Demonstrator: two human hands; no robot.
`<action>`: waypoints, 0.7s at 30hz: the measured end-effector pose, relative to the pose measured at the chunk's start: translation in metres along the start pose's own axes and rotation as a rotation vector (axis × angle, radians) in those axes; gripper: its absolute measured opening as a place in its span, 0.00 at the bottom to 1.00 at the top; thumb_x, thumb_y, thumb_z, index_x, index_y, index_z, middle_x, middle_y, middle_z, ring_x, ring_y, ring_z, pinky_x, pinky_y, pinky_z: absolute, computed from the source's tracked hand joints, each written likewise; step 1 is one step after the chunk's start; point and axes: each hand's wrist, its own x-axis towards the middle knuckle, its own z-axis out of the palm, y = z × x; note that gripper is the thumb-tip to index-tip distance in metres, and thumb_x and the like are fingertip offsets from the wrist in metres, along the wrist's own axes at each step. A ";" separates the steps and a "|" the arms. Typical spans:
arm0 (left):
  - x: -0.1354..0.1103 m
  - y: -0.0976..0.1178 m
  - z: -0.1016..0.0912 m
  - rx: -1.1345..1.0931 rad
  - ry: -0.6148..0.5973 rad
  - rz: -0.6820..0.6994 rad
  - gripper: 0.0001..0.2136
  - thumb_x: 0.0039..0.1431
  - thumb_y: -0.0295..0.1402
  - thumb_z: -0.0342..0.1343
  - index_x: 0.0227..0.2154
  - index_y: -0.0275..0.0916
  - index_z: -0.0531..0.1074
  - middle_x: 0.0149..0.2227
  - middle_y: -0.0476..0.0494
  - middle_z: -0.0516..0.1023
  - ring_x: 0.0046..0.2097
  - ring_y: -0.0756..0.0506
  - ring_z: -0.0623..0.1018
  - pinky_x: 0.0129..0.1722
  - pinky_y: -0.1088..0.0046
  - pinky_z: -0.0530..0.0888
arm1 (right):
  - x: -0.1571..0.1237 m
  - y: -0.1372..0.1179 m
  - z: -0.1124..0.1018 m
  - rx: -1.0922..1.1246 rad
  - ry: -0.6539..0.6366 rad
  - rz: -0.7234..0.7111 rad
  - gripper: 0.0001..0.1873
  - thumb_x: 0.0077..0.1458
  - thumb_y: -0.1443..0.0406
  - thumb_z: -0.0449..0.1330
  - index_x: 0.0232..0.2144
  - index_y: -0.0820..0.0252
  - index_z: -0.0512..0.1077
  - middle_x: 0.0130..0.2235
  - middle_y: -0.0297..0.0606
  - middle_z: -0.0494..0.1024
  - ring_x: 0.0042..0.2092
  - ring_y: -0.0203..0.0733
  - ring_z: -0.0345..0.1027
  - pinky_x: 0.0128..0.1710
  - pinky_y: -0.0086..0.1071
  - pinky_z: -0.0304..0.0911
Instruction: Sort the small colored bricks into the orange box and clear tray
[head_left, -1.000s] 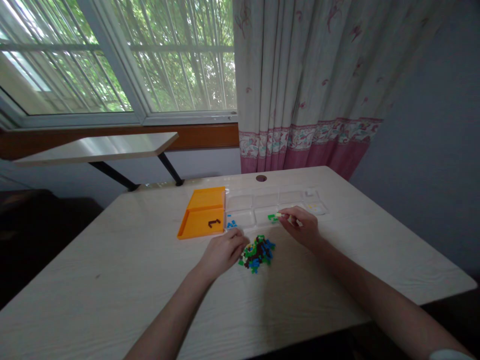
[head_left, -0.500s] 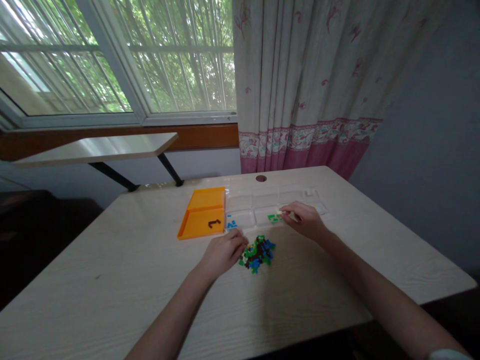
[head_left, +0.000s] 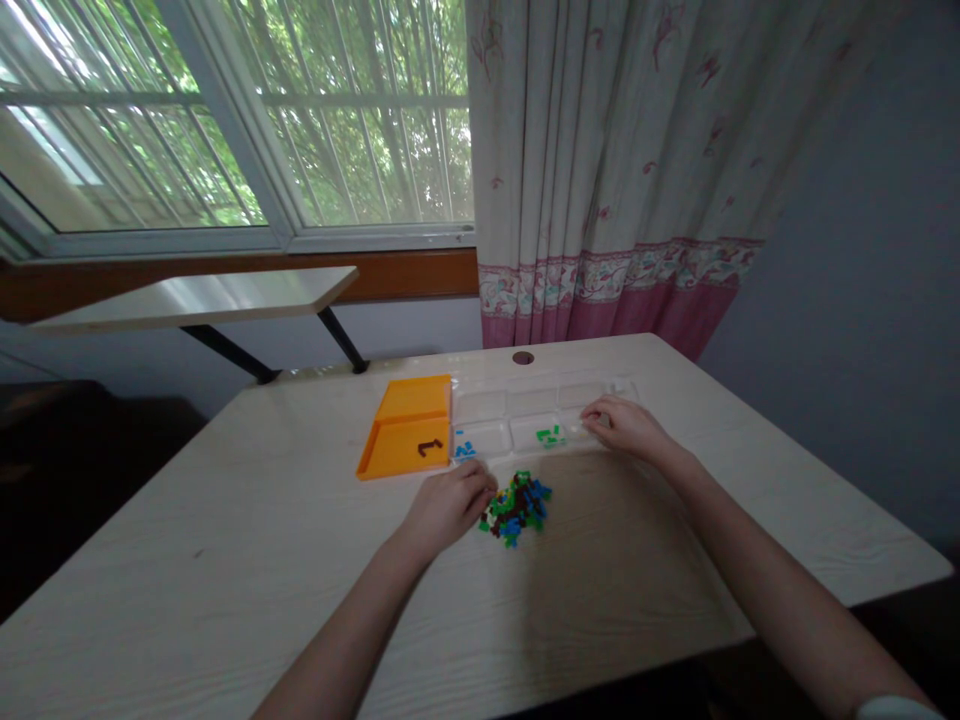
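Head view: my left grip (head_left: 450, 500) sat narrow at the left edge of the mixed brick pile (head_left: 517, 507) on the worktop (head_left: 262, 520), probably to steady it. Right grip (head_left: 626, 425) was pinched narrow over the clear tray (head_left: 531, 402). Couldn't tell if either held a piece. Pile sat nearest me, likely for short reach. Clear tray: blue bricks (head_left: 465, 450) front-left, green bricks (head_left: 551, 435) next compartment right. Orange tray (head_left: 412, 398): brown bricks (head_left: 429, 447), front section.

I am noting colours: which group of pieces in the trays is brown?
The brown pieces in the near part of the orange tray; the blue pieces and green pieces lie in the clear tray.
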 end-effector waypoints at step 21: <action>0.000 -0.001 0.002 0.012 -0.005 0.023 0.10 0.61 0.34 0.43 0.35 0.41 0.69 0.38 0.47 0.71 0.38 0.49 0.73 0.37 0.76 0.68 | 0.006 -0.003 -0.022 -0.084 -0.117 0.126 0.11 0.51 0.63 0.51 0.31 0.59 0.73 0.33 0.38 0.75 0.35 0.40 0.67 0.34 0.28 0.57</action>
